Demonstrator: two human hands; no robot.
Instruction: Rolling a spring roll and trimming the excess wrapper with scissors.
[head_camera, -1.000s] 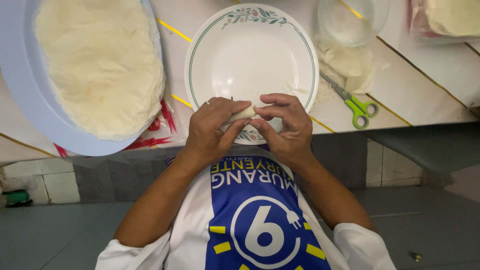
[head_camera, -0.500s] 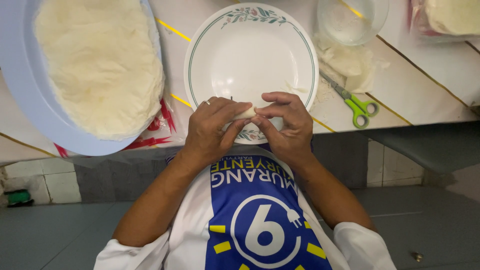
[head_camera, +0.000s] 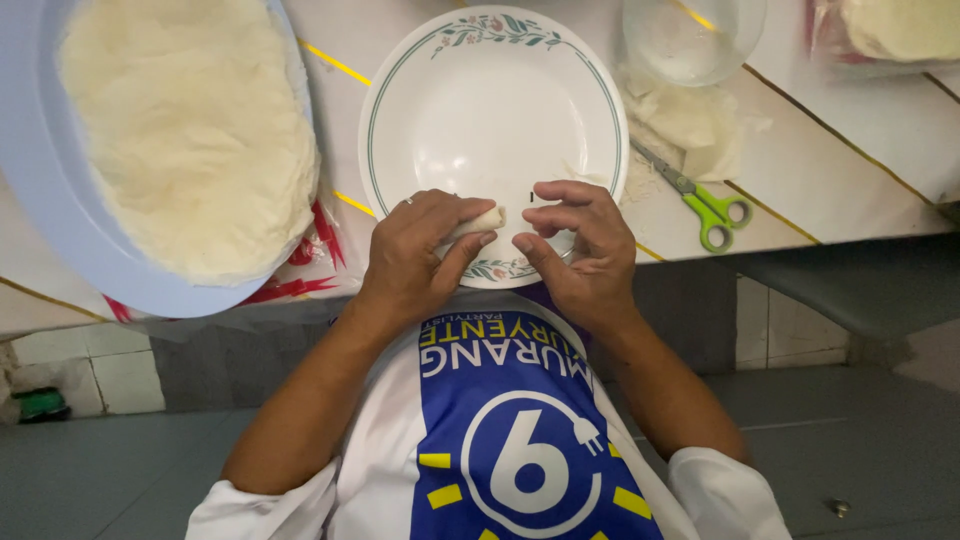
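my left hand (head_camera: 415, 255) now grips the pale roll (head_camera: 478, 222) alone, fingers curled around it over the near rim of the white plate (head_camera: 490, 100). my right hand (head_camera: 580, 255) has let go since a moment ago, fingertips loosely bunched just beside its end, so the rolling looks finished. most of the roll is hidden under my fingers. scissors (head_camera: 705, 200) lie to the right.

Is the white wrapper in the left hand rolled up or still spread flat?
Rolled up: the wrapper is a thin tube in the left hand.
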